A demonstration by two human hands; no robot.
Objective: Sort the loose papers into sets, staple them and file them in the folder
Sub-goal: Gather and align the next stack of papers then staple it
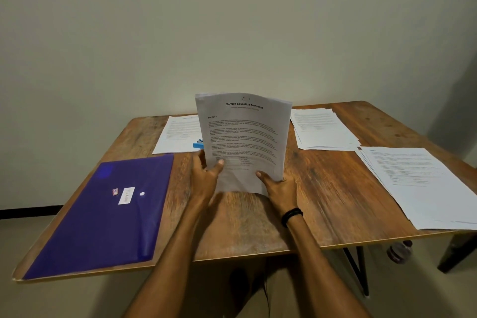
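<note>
At the centre of the brown wooden desk [322, 201], a white printed paper set [244, 142] stands upright on its lower edge. Left hand [206, 175] and right hand [277, 187] grip its bottom corners, thumbs across the front. Purple plastic folder [103, 214] lies flat, left.

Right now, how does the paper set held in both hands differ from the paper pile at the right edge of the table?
The held set stands upright on the table, gripped by the left hand and right hand; the right pile lies flat, untouched. The held set's edges look aligned; the right pile's sheets are fanned apart. Both are white printed sheets.
</note>
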